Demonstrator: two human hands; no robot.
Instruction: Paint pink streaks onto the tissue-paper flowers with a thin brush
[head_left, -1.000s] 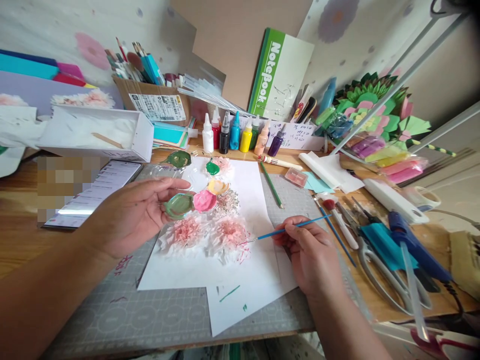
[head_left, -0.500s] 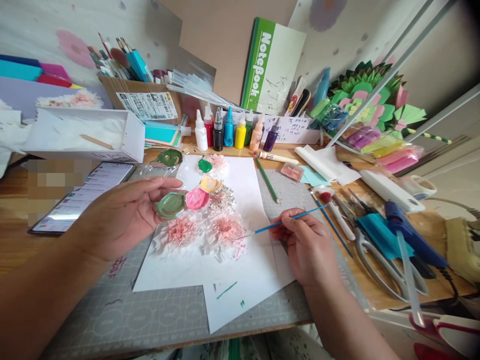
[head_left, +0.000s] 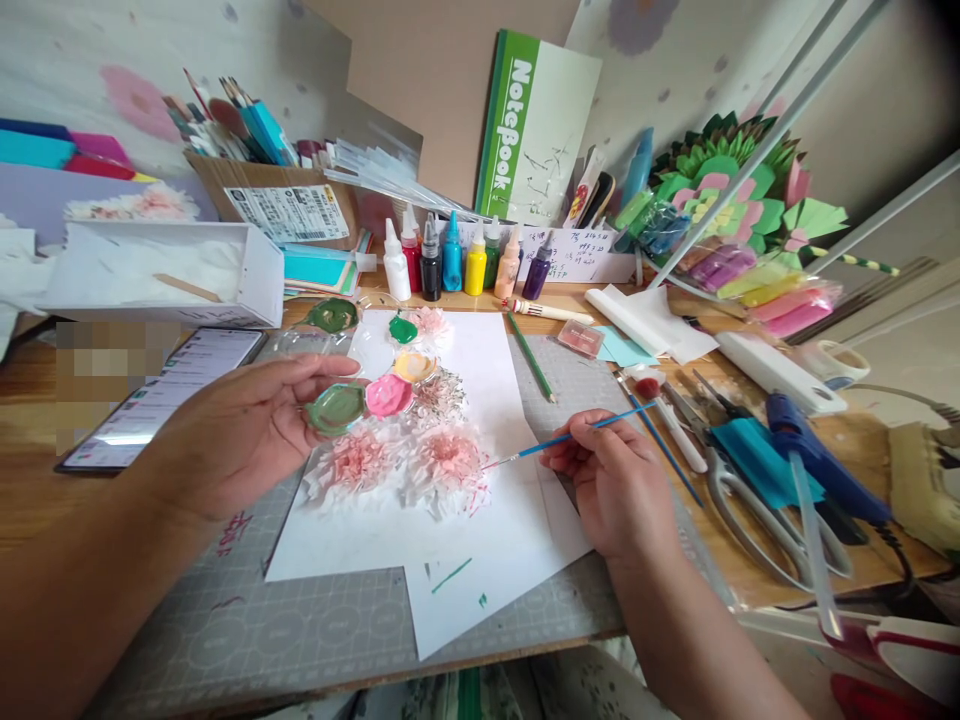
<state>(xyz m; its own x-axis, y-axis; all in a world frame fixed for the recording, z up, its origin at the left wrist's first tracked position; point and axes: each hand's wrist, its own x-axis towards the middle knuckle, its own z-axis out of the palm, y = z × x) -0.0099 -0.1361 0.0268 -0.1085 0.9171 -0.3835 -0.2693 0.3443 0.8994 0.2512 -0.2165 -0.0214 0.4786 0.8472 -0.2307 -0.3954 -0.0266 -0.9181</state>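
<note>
From my remote seat I saw the left hand (head_left: 262, 422) clamped on the paint palette (head_left: 337, 408); rightward, the crepe flower (head_left: 446, 455) lay on white paper (head_left: 341, 550), the paintbrush's (head_left: 551, 442) tip having just shifted toward its right edge, putting outer petals, I judged, in work; the right hand (head_left: 619, 475) pinched the handle.

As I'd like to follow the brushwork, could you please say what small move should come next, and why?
Perhaps touch the blue brush to the front right flower: the right hand has the tip near its edge, where pink marks adjoin white petals.
</note>
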